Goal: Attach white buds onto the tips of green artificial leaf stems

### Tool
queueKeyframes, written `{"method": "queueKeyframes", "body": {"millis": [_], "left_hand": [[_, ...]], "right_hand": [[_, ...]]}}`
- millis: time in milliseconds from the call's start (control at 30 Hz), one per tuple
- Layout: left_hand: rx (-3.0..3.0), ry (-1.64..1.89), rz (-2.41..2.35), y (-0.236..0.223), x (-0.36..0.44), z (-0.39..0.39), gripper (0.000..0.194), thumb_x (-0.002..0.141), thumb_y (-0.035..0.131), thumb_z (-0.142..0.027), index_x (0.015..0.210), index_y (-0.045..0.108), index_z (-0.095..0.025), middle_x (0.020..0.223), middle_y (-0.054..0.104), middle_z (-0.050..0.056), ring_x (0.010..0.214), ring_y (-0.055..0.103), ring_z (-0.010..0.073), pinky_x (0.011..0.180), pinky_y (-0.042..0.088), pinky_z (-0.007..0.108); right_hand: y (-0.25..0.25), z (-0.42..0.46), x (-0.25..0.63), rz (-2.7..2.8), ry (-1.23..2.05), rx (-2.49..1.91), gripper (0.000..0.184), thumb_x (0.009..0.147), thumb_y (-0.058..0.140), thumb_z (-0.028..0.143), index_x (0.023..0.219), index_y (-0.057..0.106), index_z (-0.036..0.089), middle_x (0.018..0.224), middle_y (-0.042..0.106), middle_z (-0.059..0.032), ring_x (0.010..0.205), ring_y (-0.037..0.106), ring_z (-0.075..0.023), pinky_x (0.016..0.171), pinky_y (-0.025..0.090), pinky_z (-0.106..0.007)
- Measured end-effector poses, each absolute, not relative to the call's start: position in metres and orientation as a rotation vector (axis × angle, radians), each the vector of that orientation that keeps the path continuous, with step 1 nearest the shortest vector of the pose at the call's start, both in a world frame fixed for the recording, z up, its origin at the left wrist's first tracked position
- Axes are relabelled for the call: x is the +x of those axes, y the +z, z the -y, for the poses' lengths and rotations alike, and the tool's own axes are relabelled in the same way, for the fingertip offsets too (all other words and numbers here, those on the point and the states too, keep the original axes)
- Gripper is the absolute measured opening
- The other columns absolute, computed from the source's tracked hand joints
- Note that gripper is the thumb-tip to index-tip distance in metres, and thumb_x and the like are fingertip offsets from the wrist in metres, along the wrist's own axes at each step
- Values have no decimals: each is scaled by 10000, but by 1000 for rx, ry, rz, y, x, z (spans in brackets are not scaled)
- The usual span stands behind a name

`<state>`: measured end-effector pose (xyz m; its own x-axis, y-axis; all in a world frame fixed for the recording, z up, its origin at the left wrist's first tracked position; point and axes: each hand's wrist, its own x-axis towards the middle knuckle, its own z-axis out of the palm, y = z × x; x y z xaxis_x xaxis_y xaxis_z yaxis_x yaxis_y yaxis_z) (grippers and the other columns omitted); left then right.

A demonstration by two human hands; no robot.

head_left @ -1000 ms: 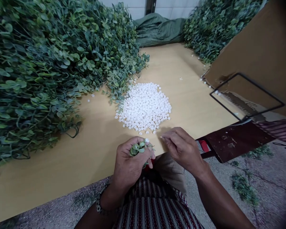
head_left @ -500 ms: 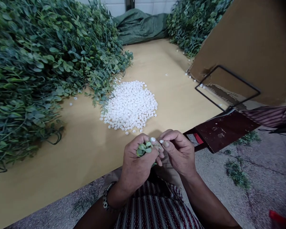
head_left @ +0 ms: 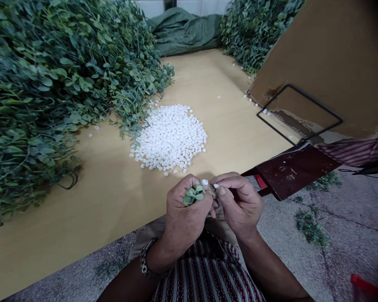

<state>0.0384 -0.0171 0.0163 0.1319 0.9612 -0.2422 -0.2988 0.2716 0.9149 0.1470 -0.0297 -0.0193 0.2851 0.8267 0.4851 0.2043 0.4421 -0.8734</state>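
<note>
At the near edge of the desk (head_left: pixel 119 205), just above a striped cloth (head_left: pixel 208 281) on the person's lap, the two hands meet. The left hand (head_left: pixel 185 214), with a watch (head_left: pixel 146 258) at its wrist, has its fingers curled round a green sprig (head_left: pixel 193 195), whose round leaves poke out between thumb and forefinger. A white tip (head_left: pixel 204 182) shows beside the leaves. The right hand (head_left: pixel 244 205) pinches a small white piece (head_left: pixel 216 186) between thumb and forefinger, close to the sprig.

To the right, below desk height, is a dark red bench (head_left: pixel 290 172), and leafy scraps (head_left: pixel 311 228) lie on the floor (head_left: pixel 349 218).

Beyond the hands, a pile of white pieces (head_left: pixel 171 136) is spread on the desk. A big heap of greenery (head_left: pixel 50 75) fills the left side and reaches the pile's edge. On the right, a black wire frame (head_left: pixel 316 102) stands out against a sheet of cardboard (head_left: pixel 327 63).

Farthest off, a crumpled green sack (head_left: pixel 187 29) lies near the wall, with a second clump of greenery (head_left: pixel 258 29) to its right.
</note>
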Motion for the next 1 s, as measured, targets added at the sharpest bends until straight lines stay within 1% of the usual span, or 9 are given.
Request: {"method": "queueKeyframes", "body": {"millis": [200, 433, 733, 1000], "left_hand": [[846, 1094, -1049, 15, 40, 16, 224, 709, 613, -185, 571, 438, -207, 458, 508, -59, 393, 467, 87, 410, 378, 212], [854, 1087, -1031, 10, 38, 16, 240, 738, 606, -201, 577, 429, -209, 453, 490, -62, 406, 453, 83, 426, 375, 207], [943, 1072, -1152, 8, 37, 14, 214, 706, 607, -199, 556, 454, -201, 436, 464, -66, 387, 432, 78, 412, 353, 203], [926, 1043, -1163, 8, 35, 12, 163, 694, 602, -191, 574, 491, -193, 418, 492, -58, 377, 436, 82, 401, 342, 199]], "right_hand": [[-24, 30, 149, 1271, 498, -1087, 100, 846, 627, 140, 861, 673, 227, 842, 695, -37, 673, 678, -153, 569, 552, -282], [-25, 28, 150, 1328, 443, -1099, 122, 842, 622, 120, 853, 668, 232, 821, 690, -34, 737, 691, -176, 604, 565, -306], [-28, 26, 154, 1488, 302, -1082, 187, 817, 633, 72, 909, 679, 229, 811, 720, -32, 711, 679, -170, 584, 571, -310], [-27, 22, 156, 1580, 241, -1010, 266, 801, 629, 26, 974, 678, 222, 824, 738, -34, 774, 705, -185, 641, 592, -329]]}}
